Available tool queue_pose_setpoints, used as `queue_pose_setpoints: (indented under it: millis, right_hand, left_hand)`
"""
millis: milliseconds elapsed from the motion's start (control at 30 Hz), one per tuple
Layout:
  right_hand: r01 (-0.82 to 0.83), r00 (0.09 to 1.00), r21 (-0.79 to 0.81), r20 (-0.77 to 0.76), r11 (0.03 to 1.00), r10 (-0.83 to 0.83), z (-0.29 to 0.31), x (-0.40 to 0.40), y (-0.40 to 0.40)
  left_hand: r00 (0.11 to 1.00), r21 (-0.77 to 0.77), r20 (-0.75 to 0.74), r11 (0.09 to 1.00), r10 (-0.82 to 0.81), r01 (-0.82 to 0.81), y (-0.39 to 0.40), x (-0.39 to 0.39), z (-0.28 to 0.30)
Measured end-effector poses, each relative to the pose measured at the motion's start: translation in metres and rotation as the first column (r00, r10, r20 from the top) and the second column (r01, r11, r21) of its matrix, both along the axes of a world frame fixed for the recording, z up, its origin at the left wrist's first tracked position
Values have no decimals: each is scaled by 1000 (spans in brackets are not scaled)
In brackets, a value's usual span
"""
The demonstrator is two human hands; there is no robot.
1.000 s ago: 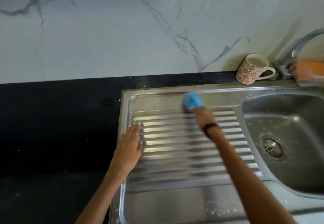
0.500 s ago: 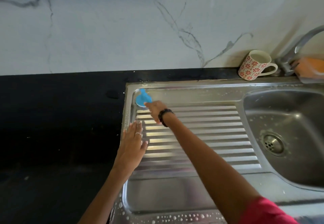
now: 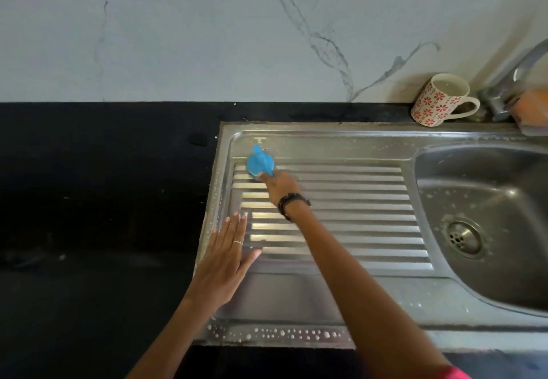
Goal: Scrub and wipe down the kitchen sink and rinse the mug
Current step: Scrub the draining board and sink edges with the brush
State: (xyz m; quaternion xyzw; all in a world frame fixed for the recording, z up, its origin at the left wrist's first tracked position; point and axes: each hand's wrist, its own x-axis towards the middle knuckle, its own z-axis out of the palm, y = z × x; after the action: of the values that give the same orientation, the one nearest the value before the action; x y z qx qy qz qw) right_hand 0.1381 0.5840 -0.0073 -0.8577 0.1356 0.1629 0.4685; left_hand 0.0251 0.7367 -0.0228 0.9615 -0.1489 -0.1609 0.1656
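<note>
A steel sink unit has a ribbed drainboard (image 3: pixel 355 206) on the left and a basin (image 3: pixel 489 230) with a round drain on the right. My right hand (image 3: pixel 280 185) is shut on a blue scrubber (image 3: pixel 260 163), pressed onto the drainboard's far left corner. My left hand (image 3: pixel 226 252) lies flat, fingers apart, on the drainboard's left edge. A white mug (image 3: pixel 439 100) with red flowers stands upright behind the sink, near the wall, handle to the right.
A steel tap (image 3: pixel 516 82) rises at the far right, with an orange sponge (image 3: pixel 533 111) beside it. Black countertop (image 3: pixel 98 200) stretches to the left. A marble wall backs everything. Soap droplets dot the sink's front rim (image 3: pixel 281 334).
My right hand swept the blue scrubber from the drainboard's back middle to its far left corner, then slightly toward me. My left hand stayed flat in place.
</note>
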Motion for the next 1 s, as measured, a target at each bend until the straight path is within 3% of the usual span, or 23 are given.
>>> queue_pose_setpoints:
  millis: [133,233,300,333,400,500,533,633,733,867,933,1000]
  right_hand:
    - [238,971,-15,-7,971,-238,-6,-11,-106]
    - [550,834,-30,-35,835,-551,-20,-28,-192]
    - [675,734,-86,-26,733,-679,-21,-38,-212]
    - [695,715,-104,-8,712,-699,-17,-41,-204]
    - [624,781,-89,35,777,-623,-10,-36,-163]
    - [272,962,-159,10,949,-274,-2,-29,-68]
    - [173,985,-171,11,970,-173,-1,-29,-47]
    - [116,993,-117,-21,986,-119,6,-33,-43]
    - [313,950,-100,10,945,-313,6,-42,-112]
    - [678,729,-122,-10,725,-684,-3,-59,-222]
    - [733,669,-124,-46,669,-742,-7,-59,-234]
    - [700,706,-141,-19,701,-708,-6,-60,-201]
  left_hand:
    - [999,4,-37,1000,-28,28,-4,-14,-6]
    - [998,1,-51,999,-48,48,-10,-21,-5]
    - [997,3,-60,998,-58,58,-15,-27,-5]
    - [996,10,-66,998,-61,62,-17,-29,-4]
    - [995,19,-72,997,-70,71,-20,-32,-4]
    - [994,3,-73,997,-75,76,-23,-31,-7]
    - [995,0,-68,997,-79,79,-25,-30,-8]
    - [992,10,-60,994,-108,109,-30,-24,-9]
    - [988,-9,-73,991,-133,133,-35,-21,-6]
    - [987,-11,-66,989,-150,149,-35,-25,-8]
    - [989,-17,-66,992,-129,129,-32,-26,-9]
    - [990,-9,-72,993,-122,122,-27,-26,-8]
